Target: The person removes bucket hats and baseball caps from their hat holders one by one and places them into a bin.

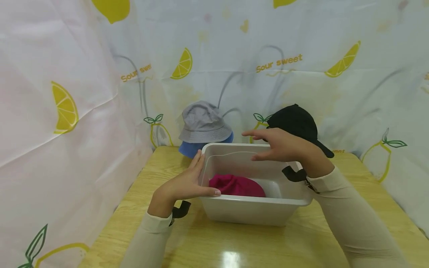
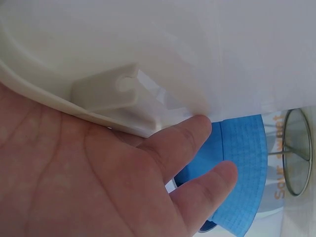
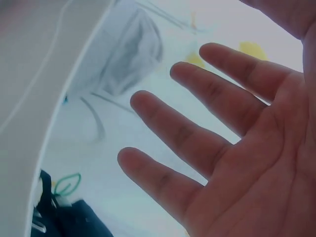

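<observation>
A pale plastic bin (image 1: 248,212) stands on the table with a magenta fabric hat (image 1: 236,186) lying inside. My left hand (image 1: 182,186) rests against the bin's left end, its thumb along the near rim corner and its straight fingers touching the outer wall. Under the rim in the left wrist view, those fingers (image 2: 180,143) lie by a moulded notch. Above the bin's right side, my right hand (image 1: 285,145) is raised with fingers spread. In the right wrist view its palm (image 3: 252,173) faces the camera, holding nothing.
Behind the bin, a grey bucket hat (image 1: 204,121) sits above a blue hat (image 1: 191,149). A black cap (image 1: 295,121) is at the back right. A round wire piece (image 2: 296,153) shows near the blue hat. Lemon-print cloth (image 1: 214,37) hangs around the wooden table (image 1: 134,230).
</observation>
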`<state>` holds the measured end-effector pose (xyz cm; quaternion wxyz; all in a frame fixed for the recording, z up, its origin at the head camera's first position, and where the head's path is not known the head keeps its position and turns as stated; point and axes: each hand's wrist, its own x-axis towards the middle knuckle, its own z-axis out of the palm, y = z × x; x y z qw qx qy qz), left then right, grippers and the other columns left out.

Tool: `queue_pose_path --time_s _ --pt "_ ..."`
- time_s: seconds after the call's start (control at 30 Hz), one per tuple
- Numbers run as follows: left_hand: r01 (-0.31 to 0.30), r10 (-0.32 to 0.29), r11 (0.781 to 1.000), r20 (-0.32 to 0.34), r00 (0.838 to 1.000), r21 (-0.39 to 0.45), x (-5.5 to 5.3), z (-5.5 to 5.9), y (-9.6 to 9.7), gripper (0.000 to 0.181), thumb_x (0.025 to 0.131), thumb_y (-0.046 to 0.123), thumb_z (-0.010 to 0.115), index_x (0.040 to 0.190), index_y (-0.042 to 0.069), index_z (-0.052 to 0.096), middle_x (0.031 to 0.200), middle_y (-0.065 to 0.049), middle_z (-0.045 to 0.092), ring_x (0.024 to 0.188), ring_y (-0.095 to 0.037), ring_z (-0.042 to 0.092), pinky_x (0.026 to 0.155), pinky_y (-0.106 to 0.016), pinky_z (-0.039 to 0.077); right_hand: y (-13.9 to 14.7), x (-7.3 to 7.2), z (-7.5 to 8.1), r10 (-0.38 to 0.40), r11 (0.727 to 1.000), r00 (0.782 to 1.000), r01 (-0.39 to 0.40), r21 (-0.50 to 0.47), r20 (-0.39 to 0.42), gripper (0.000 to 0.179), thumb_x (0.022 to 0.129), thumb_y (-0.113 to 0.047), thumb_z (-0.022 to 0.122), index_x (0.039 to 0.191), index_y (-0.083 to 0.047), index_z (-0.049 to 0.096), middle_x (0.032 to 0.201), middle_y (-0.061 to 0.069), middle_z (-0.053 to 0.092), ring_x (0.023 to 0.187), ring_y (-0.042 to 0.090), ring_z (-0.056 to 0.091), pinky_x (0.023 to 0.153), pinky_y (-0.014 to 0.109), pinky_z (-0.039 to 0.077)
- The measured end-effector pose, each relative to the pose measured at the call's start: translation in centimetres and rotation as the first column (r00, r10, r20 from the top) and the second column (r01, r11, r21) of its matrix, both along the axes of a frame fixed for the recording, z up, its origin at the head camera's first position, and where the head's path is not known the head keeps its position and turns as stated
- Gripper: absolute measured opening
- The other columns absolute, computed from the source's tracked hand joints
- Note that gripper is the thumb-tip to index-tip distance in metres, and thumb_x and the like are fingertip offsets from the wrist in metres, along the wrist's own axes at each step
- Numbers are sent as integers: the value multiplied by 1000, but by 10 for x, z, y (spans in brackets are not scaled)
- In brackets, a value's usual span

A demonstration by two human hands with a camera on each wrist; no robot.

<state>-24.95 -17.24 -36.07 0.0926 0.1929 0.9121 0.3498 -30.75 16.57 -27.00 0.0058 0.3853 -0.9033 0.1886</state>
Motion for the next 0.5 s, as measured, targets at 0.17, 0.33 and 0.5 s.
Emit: queue_pose_path --time_s 0.17,0.33,0.5 --pt "13 -13 1000 -10 1000 -2 1 1 1 140 71 74 81 167 23 -7 170 11 -26 161 -30 1 125 -54 27 21 2 4 -41 997 994 35 -72 -97 71 90 -43 81 153 -29 50 144 0 63 129 24 63 97 46 55" --pt "15 -15 1000 -18 1000 0 1 1 0 139 72 72 82 167 23 -6 171 8 -25 161 -32 2 124 -55 27 39 6 6 -97 984 986 75 -161 -137 69 91 -33 82 152 -27 53 151 -3 58 131 23 62 100 45 52" --pt "19 -19 1000 -27 999 -15 0 0 0 138 72 73 81 167 23 -6 171 8 -25 161 -32 3 124 -55 28 56 8 4 -145 958 984 113 -265 -104 70 89 -27 84 151 -28 53 153 -2 55 138 28 57 106 53 47"
